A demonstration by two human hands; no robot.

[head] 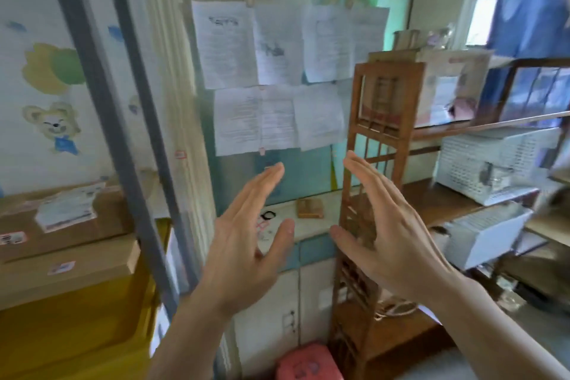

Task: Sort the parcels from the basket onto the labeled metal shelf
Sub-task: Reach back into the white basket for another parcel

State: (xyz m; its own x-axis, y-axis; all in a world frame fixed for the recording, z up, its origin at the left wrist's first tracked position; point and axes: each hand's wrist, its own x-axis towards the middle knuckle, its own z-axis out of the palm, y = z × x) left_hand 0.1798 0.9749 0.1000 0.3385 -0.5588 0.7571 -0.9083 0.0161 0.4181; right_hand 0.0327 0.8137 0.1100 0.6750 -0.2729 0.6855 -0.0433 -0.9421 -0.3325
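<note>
Cardboard parcels (61, 225) stacked on metal shelf (135, 120); both hands (246, 237) empty, spread

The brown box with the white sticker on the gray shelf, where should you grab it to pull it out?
Probably by the brown box's two short ends, one of the hands on each, coming from the open front of the gray shelf. It lies flat on another box, so its underside is blocked. Both hands are empty.

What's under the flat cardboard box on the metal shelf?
The cardboard box lies on a yellow parcel. Another labelled box sits above it. The shelf board below the yellow parcel is out of view.
</note>
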